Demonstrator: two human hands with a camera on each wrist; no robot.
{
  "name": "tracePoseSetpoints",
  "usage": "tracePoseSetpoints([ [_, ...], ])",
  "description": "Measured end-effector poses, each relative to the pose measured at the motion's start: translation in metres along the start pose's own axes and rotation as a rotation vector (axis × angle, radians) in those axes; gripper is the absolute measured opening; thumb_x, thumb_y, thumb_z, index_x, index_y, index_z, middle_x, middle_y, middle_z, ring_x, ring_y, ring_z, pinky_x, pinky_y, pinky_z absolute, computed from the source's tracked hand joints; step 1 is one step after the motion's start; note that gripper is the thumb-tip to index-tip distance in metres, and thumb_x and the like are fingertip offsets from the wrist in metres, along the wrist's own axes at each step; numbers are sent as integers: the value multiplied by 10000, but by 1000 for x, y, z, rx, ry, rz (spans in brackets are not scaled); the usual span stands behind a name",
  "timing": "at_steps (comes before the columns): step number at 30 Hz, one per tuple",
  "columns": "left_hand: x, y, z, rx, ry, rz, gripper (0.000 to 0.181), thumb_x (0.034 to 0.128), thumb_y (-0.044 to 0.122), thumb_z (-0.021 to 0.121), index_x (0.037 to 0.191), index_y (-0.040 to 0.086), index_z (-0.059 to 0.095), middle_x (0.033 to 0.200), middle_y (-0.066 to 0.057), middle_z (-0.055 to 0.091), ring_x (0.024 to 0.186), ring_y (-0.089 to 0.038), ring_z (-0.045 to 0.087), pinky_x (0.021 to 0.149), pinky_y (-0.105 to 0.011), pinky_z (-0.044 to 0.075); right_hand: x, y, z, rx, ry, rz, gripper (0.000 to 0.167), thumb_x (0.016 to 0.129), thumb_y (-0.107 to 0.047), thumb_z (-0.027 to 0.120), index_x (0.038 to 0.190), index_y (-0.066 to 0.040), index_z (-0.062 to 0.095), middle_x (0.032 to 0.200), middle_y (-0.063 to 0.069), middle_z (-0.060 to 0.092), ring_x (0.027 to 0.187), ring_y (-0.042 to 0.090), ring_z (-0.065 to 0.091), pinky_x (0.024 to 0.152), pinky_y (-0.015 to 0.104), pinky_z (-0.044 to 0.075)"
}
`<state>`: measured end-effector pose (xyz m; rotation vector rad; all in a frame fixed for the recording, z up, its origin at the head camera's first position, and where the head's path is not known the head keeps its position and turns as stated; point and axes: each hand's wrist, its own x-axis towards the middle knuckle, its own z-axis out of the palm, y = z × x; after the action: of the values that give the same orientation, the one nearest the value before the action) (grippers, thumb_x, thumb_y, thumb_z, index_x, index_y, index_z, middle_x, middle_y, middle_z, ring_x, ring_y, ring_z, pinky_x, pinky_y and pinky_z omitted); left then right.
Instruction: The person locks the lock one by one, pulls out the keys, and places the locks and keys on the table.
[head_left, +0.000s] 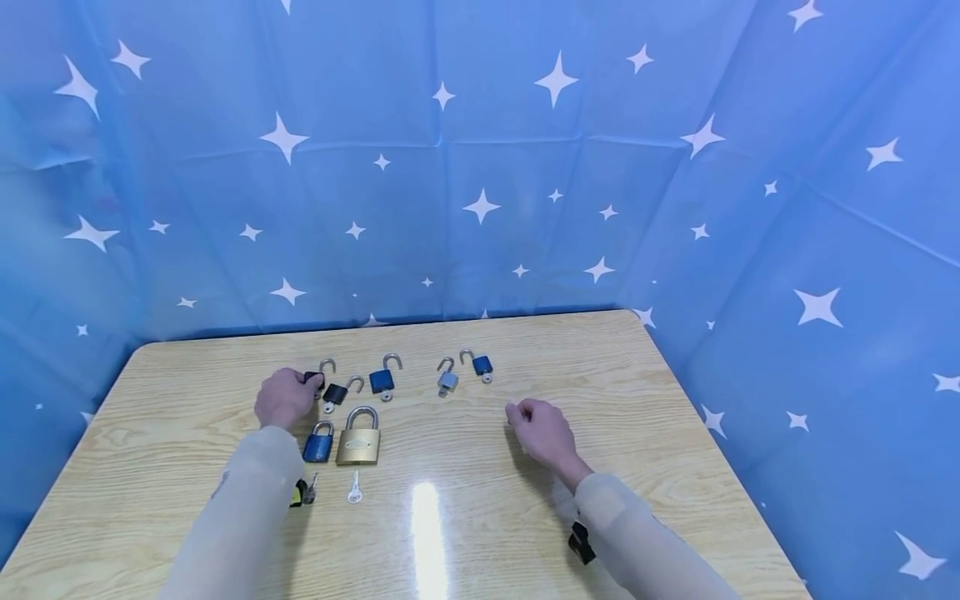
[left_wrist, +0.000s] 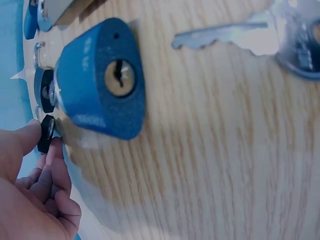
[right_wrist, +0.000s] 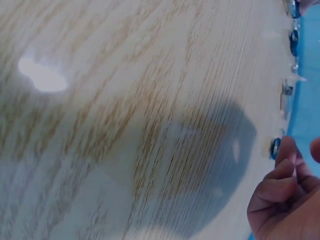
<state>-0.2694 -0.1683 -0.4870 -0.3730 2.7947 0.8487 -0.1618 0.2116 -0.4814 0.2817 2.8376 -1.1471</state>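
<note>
My left hand (head_left: 285,398) pinches a small black padlock (head_left: 313,380) between thumb and fingers at the left of the table; its shackle stands open. In the left wrist view, the thumb lies on one side of that black padlock (left_wrist: 46,134) and the fingers reach round the other. Right beside it lies a second black padlock (head_left: 335,394), a key in its base. Nearer me are a blue padlock (head_left: 318,447) and a large brass padlock (head_left: 358,447), both with closed shackles. My right hand (head_left: 543,429), fingers loosely curled, hovers over the table's right half, holding nothing.
Along the back lie a blue padlock (head_left: 382,381), a grey padlock (head_left: 447,381) and another blue padlock (head_left: 482,365), all unlocked with keys in. Loose keys lie in front: a silver key (head_left: 355,488) and a dark-headed key (head_left: 311,490). A blue star-patterned curtain (head_left: 495,158) surrounds the table.
</note>
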Motion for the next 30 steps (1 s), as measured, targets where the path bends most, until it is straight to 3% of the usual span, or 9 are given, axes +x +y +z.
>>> tracePoseSetpoints([
  [6,0,-7,-6,-41,24,1,450,999,376,502,642,104,525,502,21,461,474,-153,428,451,-279,331,0,-3,0,-4,-4,-10,357,1003,-355,508,814,-89,654,634,-11,547,539,144,466,550,283,370],
  [8,0,-9,-7,-63,34,5,439,999,378,503,674,86,554,540,-6,504,505,-171,455,464,-285,342,0,-4,0,-5,-6,-11,358,1003,-355,505,816,-91,656,634,-10,551,538,143,468,552,282,373],
  [10,-2,-10,-9,-91,37,7,413,998,385,505,800,43,620,684,-80,610,600,-204,520,503,-290,369,1,-5,0,1,-12,-8,359,1003,-358,503,817,-93,657,640,-12,555,543,141,469,553,281,374],
  [12,-6,-10,-10,-124,32,6,430,1000,393,501,1033,-13,640,940,-172,668,756,-251,577,566,-299,406,1,-6,1,5,-19,-10,362,1005,-358,497,821,-92,659,644,-10,561,544,142,474,552,281,379],
  [15,-13,-8,-11,-184,5,12,540,1002,422,490,1285,-36,533,1223,-236,603,944,-288,598,662,-308,462,3,-6,2,13,-29,-12,366,1008,-362,488,830,-96,664,648,-12,563,550,140,477,557,277,381],
  [23,-34,4,-9,-294,-40,78,572,993,435,511,1312,-39,486,1250,-246,600,1034,-315,613,766,-339,494,5,-11,5,7,-34,-2,345,1000,-352,506,831,-103,674,675,-16,592,573,136,493,578,274,385],
  [30,-54,15,-6,-335,-64,113,534,990,418,530,1295,-20,499,1176,-191,630,931,-236,587,698,-276,467,6,-14,8,15,-38,-18,326,1002,-325,510,841,-95,676,667,-10,584,564,146,480,570,284,377],
])
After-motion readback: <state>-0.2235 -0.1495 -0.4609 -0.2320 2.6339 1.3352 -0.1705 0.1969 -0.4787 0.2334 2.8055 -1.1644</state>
